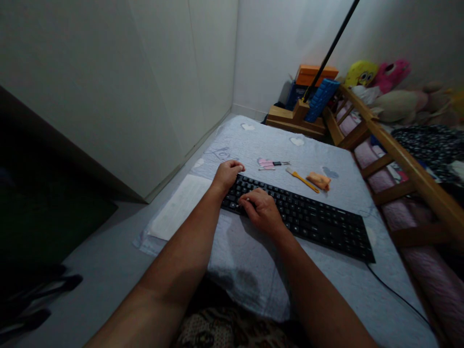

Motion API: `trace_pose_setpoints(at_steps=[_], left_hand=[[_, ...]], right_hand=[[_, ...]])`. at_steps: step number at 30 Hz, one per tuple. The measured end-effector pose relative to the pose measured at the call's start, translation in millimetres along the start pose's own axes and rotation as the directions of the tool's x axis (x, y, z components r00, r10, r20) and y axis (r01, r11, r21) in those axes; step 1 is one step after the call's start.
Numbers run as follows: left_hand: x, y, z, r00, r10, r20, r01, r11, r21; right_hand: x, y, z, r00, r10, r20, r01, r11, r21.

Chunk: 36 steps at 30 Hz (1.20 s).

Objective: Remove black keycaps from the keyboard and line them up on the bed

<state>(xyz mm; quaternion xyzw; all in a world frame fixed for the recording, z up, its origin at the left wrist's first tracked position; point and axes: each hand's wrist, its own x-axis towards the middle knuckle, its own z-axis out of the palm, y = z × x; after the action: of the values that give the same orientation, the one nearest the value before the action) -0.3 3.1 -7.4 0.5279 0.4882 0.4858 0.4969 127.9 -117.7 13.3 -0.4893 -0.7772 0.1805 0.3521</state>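
A black keyboard [315, 220] lies slantwise on a cloth printed with hearts. At its far left corner is my left hand [228, 173], fingers curled together; whether they grip the keyboard's edge or anything else is hidden. My right hand [263, 208] is over the left part of the keys. Its thumb and fingers pinch a cotton swab [239, 206], whose white tip points down at the lower left keys. Beyond the keyboard lie several cotton swabs [266, 166], a small black-handled tool [278, 163], a yellow-handled brush [304, 181] and a crumpled orange cloth [319, 181].
A white sheet [177, 208] lies left of the keyboard. The keyboard's cable [398, 292] trails off to the lower right. A pale cabinet [152, 96] stands on the left, and a wooden bed rail [406, 154] runs along the right. Behind stand boxes [315, 75] and a black pole [331, 48].
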Motion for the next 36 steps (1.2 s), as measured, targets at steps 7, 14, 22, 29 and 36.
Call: trace_pose_setpoints(at_steps=[7, 14, 22, 29, 36], left_hand=[[0.0, -0.2, -0.3, 1.000, 0.000, -0.002, 0.000, 1.000, 0.006], [0.4, -1.0, -0.8, 1.000, -0.006, 0.002, 0.006, 1.000, 0.011], [0.4, -0.5, 0.3, 1.000, -0.017, 0.001, 0.017, 1.000, -0.002], [-0.3, 0.4, -0.2, 1.000, -0.004, -0.003, 0.004, 1.000, -0.011], [0.1, -1.5, -0.4, 1.000, -0.006, -0.004, 0.006, 1.000, -0.004]], right_hand=[[0.4, 0.8, 1.0, 1.000, 0.008, -0.020, -0.008, 1.000, -0.009], [1.0, 2.8, 1.4, 1.000, 0.004, -0.031, -0.004, 1.000, -0.012], [0.8, 2.6, 2.2, 0.999, 0.004, -0.036, -0.004, 1.000, -0.005], [2.2, 1.7, 2.8, 0.999, 0.003, -0.036, -0.003, 1.000, 0.008], [3.7, 0.5, 4.8, 1.000, 0.008, 0.000, -0.008, 1.000, 0.013]])
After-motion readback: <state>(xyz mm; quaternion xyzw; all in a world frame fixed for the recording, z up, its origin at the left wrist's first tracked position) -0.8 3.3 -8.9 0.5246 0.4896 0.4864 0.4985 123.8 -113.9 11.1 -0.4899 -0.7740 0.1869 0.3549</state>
